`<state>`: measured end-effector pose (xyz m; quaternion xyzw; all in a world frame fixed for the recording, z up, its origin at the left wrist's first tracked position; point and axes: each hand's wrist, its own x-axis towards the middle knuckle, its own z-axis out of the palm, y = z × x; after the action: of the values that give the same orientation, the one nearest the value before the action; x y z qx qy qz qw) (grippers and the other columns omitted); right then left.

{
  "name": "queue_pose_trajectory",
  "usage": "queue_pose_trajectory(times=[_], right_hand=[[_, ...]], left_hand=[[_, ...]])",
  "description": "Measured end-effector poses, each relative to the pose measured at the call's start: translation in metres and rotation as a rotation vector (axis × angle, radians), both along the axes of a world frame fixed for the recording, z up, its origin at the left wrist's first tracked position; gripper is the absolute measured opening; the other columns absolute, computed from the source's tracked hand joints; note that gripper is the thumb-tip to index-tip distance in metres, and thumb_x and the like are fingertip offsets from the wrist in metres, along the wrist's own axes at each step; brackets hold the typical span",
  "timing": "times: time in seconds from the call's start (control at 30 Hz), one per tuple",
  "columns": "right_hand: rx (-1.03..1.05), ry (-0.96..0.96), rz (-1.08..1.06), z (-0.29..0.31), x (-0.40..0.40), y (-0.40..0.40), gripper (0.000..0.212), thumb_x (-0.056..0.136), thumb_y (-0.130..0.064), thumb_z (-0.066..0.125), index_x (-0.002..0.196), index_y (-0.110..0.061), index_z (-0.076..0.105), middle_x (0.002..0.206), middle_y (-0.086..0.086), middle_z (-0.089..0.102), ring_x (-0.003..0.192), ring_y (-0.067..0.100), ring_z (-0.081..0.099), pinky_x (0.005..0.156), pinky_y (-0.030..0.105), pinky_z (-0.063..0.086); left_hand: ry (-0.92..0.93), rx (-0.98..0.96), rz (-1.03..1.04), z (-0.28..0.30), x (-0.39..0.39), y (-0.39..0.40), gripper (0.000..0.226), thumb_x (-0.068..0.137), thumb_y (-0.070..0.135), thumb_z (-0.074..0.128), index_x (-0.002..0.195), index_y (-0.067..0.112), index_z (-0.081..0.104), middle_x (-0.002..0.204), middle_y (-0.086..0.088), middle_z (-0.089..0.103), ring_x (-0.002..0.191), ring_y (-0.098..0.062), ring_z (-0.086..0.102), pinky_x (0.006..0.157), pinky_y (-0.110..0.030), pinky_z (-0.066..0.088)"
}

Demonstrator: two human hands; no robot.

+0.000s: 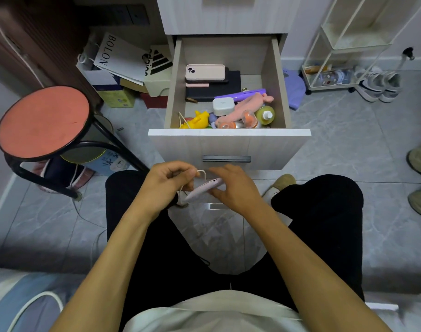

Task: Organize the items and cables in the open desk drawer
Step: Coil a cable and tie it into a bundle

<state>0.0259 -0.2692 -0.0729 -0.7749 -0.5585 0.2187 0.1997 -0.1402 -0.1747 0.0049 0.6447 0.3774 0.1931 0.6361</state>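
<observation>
Directly below the pulled-out drawer [229, 140], both hands met over the person's lap. The left hand [167, 180] had its fingers curled, pinching a thin white cable [203, 173] that looped up between the hands. The right hand [233, 188] held a small pale pink oval device [204, 189] between thumb and fingers, tilted, with the cable running to it. Neither hand touched the drawer.

Inside the drawer, a pink-cased phone [205, 72] lay on top of a dark flat case [214, 88] toward the back left. Nearer the front sat a white square box [223, 106], a purple pen-like item [240, 94], a pink cloth piece [250, 106], a yellow toy [198, 119], a small green bottle with a white cap [265, 115] and two clear orange-topped capsules [249, 118], all crowded together and touching.

A red-topped stool [43, 122] stood to the left, with paper bags [123, 58] behind it. A white wire rack [343, 44] and sneakers [378, 85] stood to the right.
</observation>
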Motion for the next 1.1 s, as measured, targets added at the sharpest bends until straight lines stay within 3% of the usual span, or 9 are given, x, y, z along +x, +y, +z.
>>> queue_pose_trajectory(times=[0.13, 0.3, 0.37, 0.5, 0.57, 0.7, 0.8, 0.9, 1.1], right_hand=[[-0.005, 0.012, 0.004, 0.001, -0.001, 0.005, 0.022, 0.090, -0.036, 0.064, 0.107, -0.023, 0.069, 0.105, 0.003, 0.066, 0.096, 0.024, 0.059, 0.081, 0.039, 0.052], [0.030, 0.069, -0.144, 0.003, 0.005, -0.001, 0.022, 0.092, -0.038, 0.061, 0.104, -0.022, 0.071, 0.098, 0.004, 0.069, 0.087, 0.023, 0.063, 0.074, 0.032, 0.052], [0.097, 0.094, -0.195, 0.005, 0.011, -0.005, 0.019, 0.091, -0.036, 0.063, 0.100, -0.022, 0.072, 0.091, 0.003, 0.068, 0.082, 0.022, 0.063, 0.068, 0.027, 0.048], [0.257, 0.042, -0.138, 0.014, 0.018, -0.007, 0.028, 0.087, -0.022, 0.071, 0.113, -0.013, 0.070, 0.105, 0.008, 0.070, 0.093, 0.026, 0.063, 0.082, 0.035, 0.053], [0.354, 0.031, -0.106, 0.017, 0.019, -0.008, 0.031, 0.083, -0.019, 0.072, 0.112, -0.009, 0.071, 0.104, 0.010, 0.069, 0.092, 0.029, 0.064, 0.082, 0.036, 0.053], [0.386, 0.026, -0.122, 0.023, 0.021, -0.010, 0.047, 0.082, -0.020, 0.076, 0.124, -0.007, 0.063, 0.120, 0.010, 0.063, 0.108, 0.025, 0.059, 0.094, 0.035, 0.052], [0.274, 0.435, -0.322, 0.037, 0.016, -0.011, 0.060, 0.087, -0.024, 0.071, 0.140, -0.019, 0.044, 0.135, -0.005, 0.052, 0.123, 0.008, 0.048, 0.105, 0.026, 0.041], [0.219, 0.960, -0.419, 0.042, 0.015, -0.010, 0.037, 0.097, -0.023, 0.057, 0.132, -0.026, 0.050, 0.119, -0.013, 0.064, 0.112, 0.005, 0.061, 0.101, 0.029, 0.049], [0.252, 1.030, -0.565, 0.040, 0.007, -0.005, 0.031, 0.091, -0.025, 0.066, 0.119, -0.017, 0.056, 0.084, -0.019, 0.073, 0.088, 0.010, 0.071, 0.082, 0.026, 0.058]], left_hand=[[-0.012, 0.006, -0.021, -0.001, -0.002, 0.001, 0.019, 0.091, 0.009, 0.063, 0.079, 0.018, 0.075, 0.066, -0.012, 0.062, 0.067, -0.023, 0.058, 0.073, -0.030, 0.053], [0.073, -0.041, -0.015, -0.010, -0.010, 0.001, 0.018, 0.092, 0.012, 0.064, 0.077, 0.010, 0.074, 0.072, -0.015, 0.066, 0.070, -0.025, 0.063, 0.076, -0.035, 0.055], [0.209, -0.102, -0.028, -0.016, -0.006, 0.002, 0.026, 0.093, 0.030, 0.063, 0.081, 0.011, 0.076, 0.080, -0.012, 0.073, 0.078, -0.024, 0.070, 0.085, -0.043, 0.057], [0.368, -0.373, -0.066, -0.017, 0.014, 0.010, 0.059, 0.090, 0.067, 0.045, 0.109, 0.016, 0.067, 0.095, -0.005, 0.076, 0.089, -0.020, 0.073, 0.082, -0.036, 0.057], [0.280, -0.480, -0.026, -0.015, 0.026, 0.013, 0.057, 0.090, 0.063, 0.049, 0.111, 0.013, 0.066, 0.098, -0.010, 0.075, 0.082, -0.023, 0.073, 0.071, -0.032, 0.056], [0.074, -0.599, 0.200, -0.015, 0.043, 0.017, 0.026, 0.092, 0.021, 0.063, 0.110, 0.002, 0.063, 0.082, -0.014, 0.074, 0.060, -0.018, 0.068, 0.053, -0.024, 0.054], [0.025, -0.589, 0.259, -0.016, 0.042, 0.020, 0.023, 0.088, 0.004, 0.062, 0.110, -0.002, 0.060, 0.073, -0.012, 0.072, 0.064, -0.020, 0.071, 0.056, -0.024, 0.055], [0.010, -0.533, 0.249, -0.018, 0.036, 0.019, 0.029, 0.085, -0.002, 0.063, 0.113, 0.005, 0.059, 0.089, -0.017, 0.072, 0.075, -0.026, 0.073, 0.063, -0.027, 0.057], [0.142, -0.318, 0.077, -0.014, 0.027, 0.013, 0.040, 0.082, 0.011, 0.075, 0.117, 0.024, 0.063, 0.114, -0.011, 0.066, 0.088, -0.028, 0.073, 0.076, -0.037, 0.059]])
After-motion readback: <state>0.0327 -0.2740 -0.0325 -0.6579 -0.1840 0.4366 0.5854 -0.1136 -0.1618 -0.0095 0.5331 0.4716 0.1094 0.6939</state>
